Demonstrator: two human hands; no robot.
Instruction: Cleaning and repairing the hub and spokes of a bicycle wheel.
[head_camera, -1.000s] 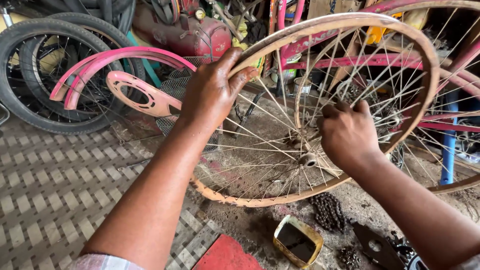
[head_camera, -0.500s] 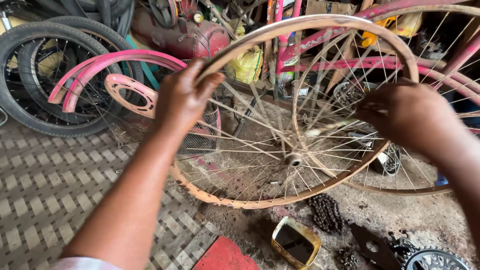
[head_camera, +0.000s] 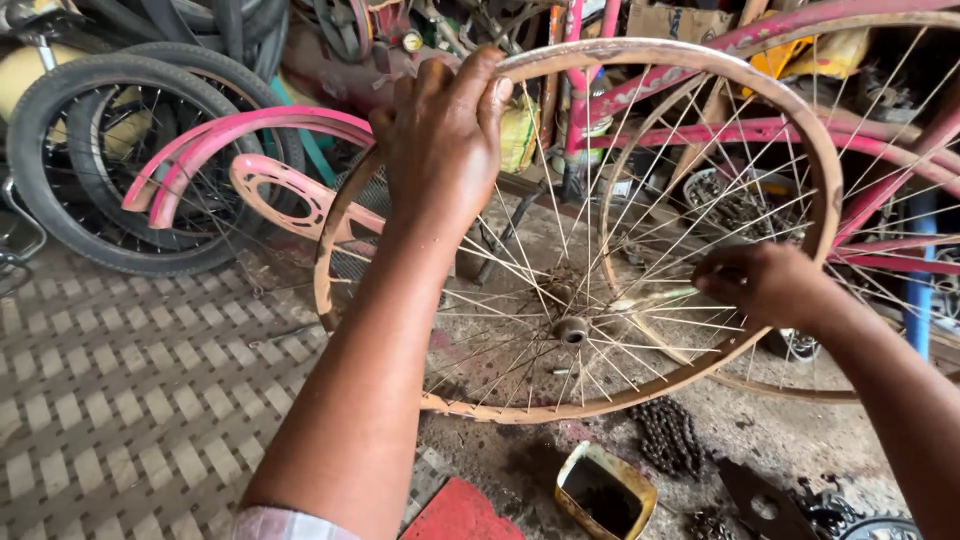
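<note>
A rusty bare bicycle wheel rim (head_camera: 780, 120) with thin spokes and a hub (head_camera: 572, 329) stands upright in front of me. My left hand (head_camera: 440, 135) grips the top left of the rim, fingers curled over its edge. My right hand (head_camera: 768, 285) is closed among the spokes at the rim's right side, pinching a spoke or a small tool; which one I cannot tell.
A second rusty rim (head_camera: 900, 300) and a pink bicycle frame (head_camera: 760, 35) stand behind. Pink mudguards (head_camera: 250, 135) and tyred wheels (head_camera: 95, 170) lie at left. On the dirty floor sit a greasy chain (head_camera: 665, 435), a yellow tin of dark oil (head_camera: 605, 490) and a red piece (head_camera: 462, 512).
The rim has turned and shifted; my left hand slid along it toward the top, and my right hand dropped from the upper right rim down into the spokes.
</note>
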